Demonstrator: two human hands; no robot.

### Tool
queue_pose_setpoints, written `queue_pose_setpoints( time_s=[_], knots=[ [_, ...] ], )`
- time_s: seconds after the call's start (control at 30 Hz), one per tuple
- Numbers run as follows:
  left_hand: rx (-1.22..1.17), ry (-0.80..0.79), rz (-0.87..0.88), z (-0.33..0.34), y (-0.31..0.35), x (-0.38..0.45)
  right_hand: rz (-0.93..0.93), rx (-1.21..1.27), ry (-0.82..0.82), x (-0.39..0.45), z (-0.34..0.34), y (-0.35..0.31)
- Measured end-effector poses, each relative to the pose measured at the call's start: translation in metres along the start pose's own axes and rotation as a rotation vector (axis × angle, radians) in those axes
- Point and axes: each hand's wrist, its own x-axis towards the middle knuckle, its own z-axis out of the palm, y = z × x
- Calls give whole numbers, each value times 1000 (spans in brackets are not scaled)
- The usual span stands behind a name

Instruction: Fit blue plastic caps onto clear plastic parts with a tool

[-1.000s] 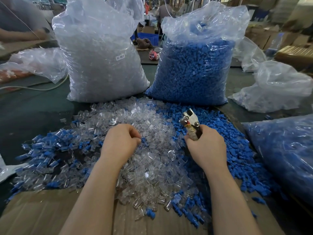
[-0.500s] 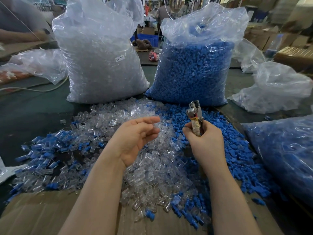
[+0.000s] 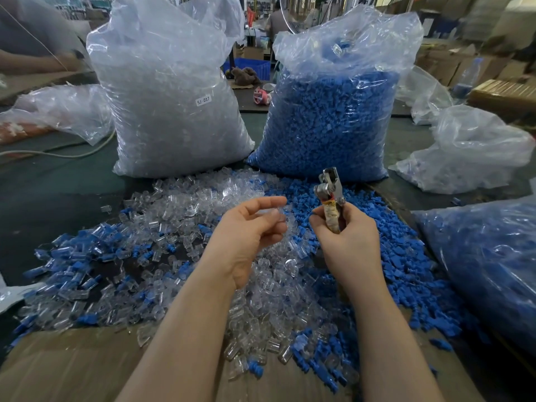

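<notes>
Both hands — left hand [image 3: 249, 227] pinching a clear part [image 3: 272, 212], right hand [image 3: 345, 236] gripping the tool [image 3: 329, 192].

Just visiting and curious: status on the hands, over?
Left hand pinches a clear part. Right hand grips the tool, head up. No blue cap fitted yet. Nothing between them.

This is a factory packing floor. Two big plastic sacks stand on the table [image 3: 58, 181], one of clear plastic parts [image 3: 174, 111] (labelled "SJ 017") and one of blue caps [image 3: 327, 126]. Cardboard boxes [image 3: 499, 91] are stacked behind, and other workers sit nearby.
</notes>
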Motion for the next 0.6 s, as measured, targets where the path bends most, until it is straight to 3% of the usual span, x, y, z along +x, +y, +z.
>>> queue_pose_setpoints(
  time_s=[0.2,0.6],
  knots=[
    [-148,26,-50,0,2,1,-7,-10,-9,-1,-1,0],
    [-44,166,67,9,-5,1,-75,126,-15,-5,1,-7]
  ],
)
